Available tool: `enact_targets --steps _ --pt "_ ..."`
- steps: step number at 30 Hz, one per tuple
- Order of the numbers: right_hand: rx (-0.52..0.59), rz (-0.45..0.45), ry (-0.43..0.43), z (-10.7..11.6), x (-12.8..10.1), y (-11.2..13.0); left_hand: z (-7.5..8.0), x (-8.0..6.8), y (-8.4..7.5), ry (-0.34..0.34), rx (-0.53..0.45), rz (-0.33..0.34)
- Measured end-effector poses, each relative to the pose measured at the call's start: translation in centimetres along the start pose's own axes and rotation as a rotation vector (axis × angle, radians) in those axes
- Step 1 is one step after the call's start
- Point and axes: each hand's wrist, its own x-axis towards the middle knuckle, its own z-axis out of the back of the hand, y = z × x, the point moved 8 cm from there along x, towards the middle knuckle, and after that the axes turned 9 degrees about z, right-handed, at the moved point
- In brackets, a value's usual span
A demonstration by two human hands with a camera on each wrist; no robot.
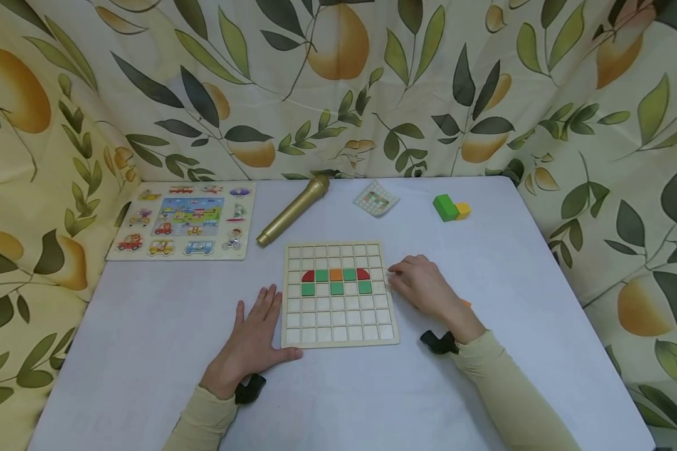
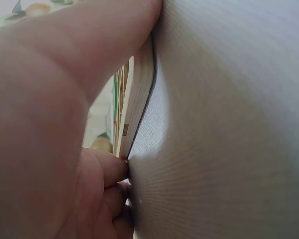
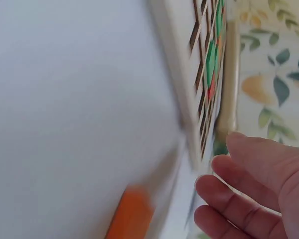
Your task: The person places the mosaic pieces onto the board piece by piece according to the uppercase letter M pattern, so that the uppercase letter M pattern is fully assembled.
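A square wooden grid board [image 1: 338,319] lies flat mid-table, with two rows of coloured tiles in its upper half. Rounded red tiles [image 1: 363,274] end the first row, with green tiles [image 1: 321,275] and an orange tile [image 1: 335,275] between them; several green tiles form the second. My left hand [image 1: 254,338] rests spread at the board's lower left corner, fingers along its side and thumb by the near edge. Beside the right edge is my right hand [image 1: 425,289], fingers loosely bent with nothing between them in the right wrist view. An orange block [image 3: 129,214] lies below that hand.
A picture puzzle board [image 1: 239,250] with vehicles lies at the back left. Next to it is a gold microphone [image 1: 293,212]. Behind the grid board lies a small pattern card [image 1: 376,198]. A green block [image 1: 446,208] and a yellow block [image 1: 462,211] sit at the back right.
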Motion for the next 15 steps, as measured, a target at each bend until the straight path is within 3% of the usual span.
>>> enact_targets --steps 8,15 --pt "0.002 -0.136 0.055 0.7 -3.2 -2.7 0.0 -0.1 0.0 0.004 0.014 -0.001" --pt "0.055 -0.152 0.082 1.1 -5.3 -3.0 0.0 -0.1 0.1 0.0 -0.002 0.001"
